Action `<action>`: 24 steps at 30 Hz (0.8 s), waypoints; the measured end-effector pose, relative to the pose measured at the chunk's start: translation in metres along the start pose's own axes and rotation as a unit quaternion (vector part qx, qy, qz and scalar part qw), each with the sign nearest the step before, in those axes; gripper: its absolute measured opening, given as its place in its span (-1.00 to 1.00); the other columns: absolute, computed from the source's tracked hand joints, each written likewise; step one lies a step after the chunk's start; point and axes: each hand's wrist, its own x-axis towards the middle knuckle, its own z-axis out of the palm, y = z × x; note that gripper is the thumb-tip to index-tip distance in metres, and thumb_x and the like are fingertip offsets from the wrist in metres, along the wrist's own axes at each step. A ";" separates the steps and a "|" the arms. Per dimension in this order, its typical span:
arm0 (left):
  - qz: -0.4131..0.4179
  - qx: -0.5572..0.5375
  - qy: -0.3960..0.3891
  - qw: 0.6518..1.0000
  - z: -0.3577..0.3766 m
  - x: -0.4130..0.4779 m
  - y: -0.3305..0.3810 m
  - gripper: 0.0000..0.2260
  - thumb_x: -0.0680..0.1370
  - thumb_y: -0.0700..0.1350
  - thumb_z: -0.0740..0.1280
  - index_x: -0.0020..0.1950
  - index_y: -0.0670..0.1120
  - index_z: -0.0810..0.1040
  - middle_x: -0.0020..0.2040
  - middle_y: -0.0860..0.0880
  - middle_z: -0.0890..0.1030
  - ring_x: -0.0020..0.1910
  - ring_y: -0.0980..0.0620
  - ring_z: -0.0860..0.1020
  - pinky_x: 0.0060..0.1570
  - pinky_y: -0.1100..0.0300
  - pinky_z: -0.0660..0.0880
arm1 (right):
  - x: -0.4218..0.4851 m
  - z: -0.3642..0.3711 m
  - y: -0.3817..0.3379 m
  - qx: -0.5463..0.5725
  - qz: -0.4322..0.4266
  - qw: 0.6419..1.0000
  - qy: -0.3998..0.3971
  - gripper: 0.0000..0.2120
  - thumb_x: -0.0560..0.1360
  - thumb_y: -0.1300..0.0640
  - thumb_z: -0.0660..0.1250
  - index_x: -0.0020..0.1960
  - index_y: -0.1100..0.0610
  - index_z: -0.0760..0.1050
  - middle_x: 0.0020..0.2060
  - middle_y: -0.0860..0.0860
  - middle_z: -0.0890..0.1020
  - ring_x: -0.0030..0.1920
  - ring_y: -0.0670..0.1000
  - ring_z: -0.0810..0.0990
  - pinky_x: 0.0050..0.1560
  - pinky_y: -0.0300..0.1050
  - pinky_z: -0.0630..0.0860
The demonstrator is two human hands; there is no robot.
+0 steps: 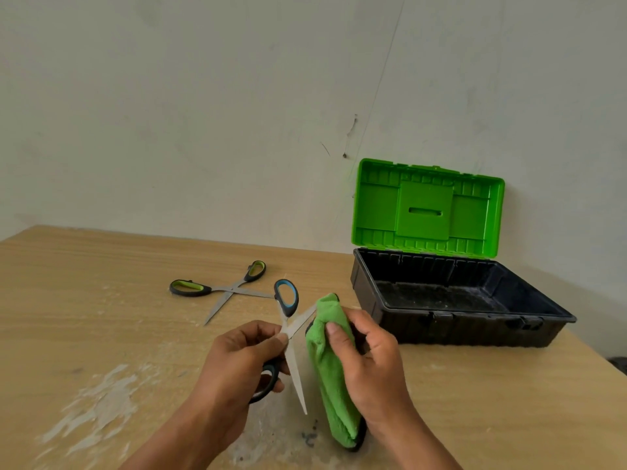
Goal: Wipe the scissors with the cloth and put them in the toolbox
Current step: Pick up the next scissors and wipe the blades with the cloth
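Two bare forearms reach in from the bottom edge. The left hand (244, 354) pinches a pair of steel scissors with black and blue handles (294, 369) near the pivot, between thumb and fingertips, and one handle loop sits beneath its curled fingers. The scissors are held above the table with their blades spread wide. One blade points down toward the camera, and the other slants up to the right into a folded bright green microfibre cloth (327, 378). The right hand (369, 364) grips this cloth, thumb pressed on its front and fingers curled round the back, so the covered blade tip is hidden.

Behind the right hand, a black plastic toolbox (458, 330) stands on the pale wooden table (101, 300), its green ribbed lid (427, 208) raised upright against the off-white wall (203, 96). Nothing lies between cloth and box.

To the left, well apart from the hands, a second pair of scissors with black and green handles (227, 290) lies flat with blades open. White scuffed patches (101, 401) mark the tabletop near the left forearm.
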 end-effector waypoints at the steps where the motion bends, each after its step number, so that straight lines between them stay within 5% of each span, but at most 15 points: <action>1: 0.001 0.000 0.005 1.000 0.000 0.000 0.000 -0.91 0.56 -0.29 0.35 -0.11 -0.29 0.60 -0.32 -0.19 0.64 -0.42 -0.02 0.58 -0.43 0.12 0.49 | -0.002 0.002 -0.001 -0.006 0.000 0.999 -0.035 -0.87 0.55 0.02 0.39 0.06 -0.03 0.67 -0.10 0.04 0.66 -0.07 0.06 0.66 -0.09 -0.06 0.64; 8: 0.024 0.003 0.073 0.997 -0.010 0.009 -0.001 -0.91 0.55 -0.28 0.39 -0.09 -0.32 0.60 -0.37 -0.20 0.58 -0.44 -0.03 0.55 -0.44 0.15 0.52 | -0.004 0.001 -0.003 -0.075 -0.034 0.981 -0.177 -0.89 0.56 0.12 0.44 0.07 0.06 0.70 -0.13 -0.03 0.65 -0.07 0.01 0.63 -0.05 -0.14 0.57; 12: 0.046 0.035 0.056 0.997 -0.004 0.005 -0.005 -0.90 0.54 -0.25 0.41 -0.11 -0.28 0.63 -0.36 -0.21 0.62 -0.46 -0.01 0.56 -0.46 0.17 0.52 | -0.005 0.003 -0.001 -0.080 -0.037 0.986 -0.138 -0.84 0.56 0.09 0.46 0.12 0.02 0.70 -0.11 -0.06 0.65 -0.05 0.00 0.64 -0.04 -0.17 0.57; 17: 0.064 0.049 0.070 0.994 -0.004 0.005 -0.009 -0.89 0.54 -0.27 0.40 -0.15 -0.29 0.64 -0.35 -0.25 0.63 -0.47 -0.05 0.55 -0.47 0.14 0.52 | -0.008 0.001 -0.001 -0.057 -0.029 0.981 -0.185 -0.87 0.53 0.13 0.47 0.06 0.10 0.71 -0.13 0.06 0.61 -0.10 0.09 0.61 -0.09 0.09 0.55; 24: 0.067 0.064 0.062 0.994 0.000 0.002 -0.010 -0.88 0.54 -0.25 0.41 -0.16 -0.28 0.65 -0.37 -0.23 0.65 -0.47 -0.06 0.57 -0.47 0.14 0.54 | -0.007 0.006 0.001 -0.083 -0.022 0.986 -0.146 -0.87 0.53 0.10 0.46 0.07 0.04 0.70 -0.13 -0.02 0.64 -0.09 0.01 0.62 -0.07 -0.09 0.58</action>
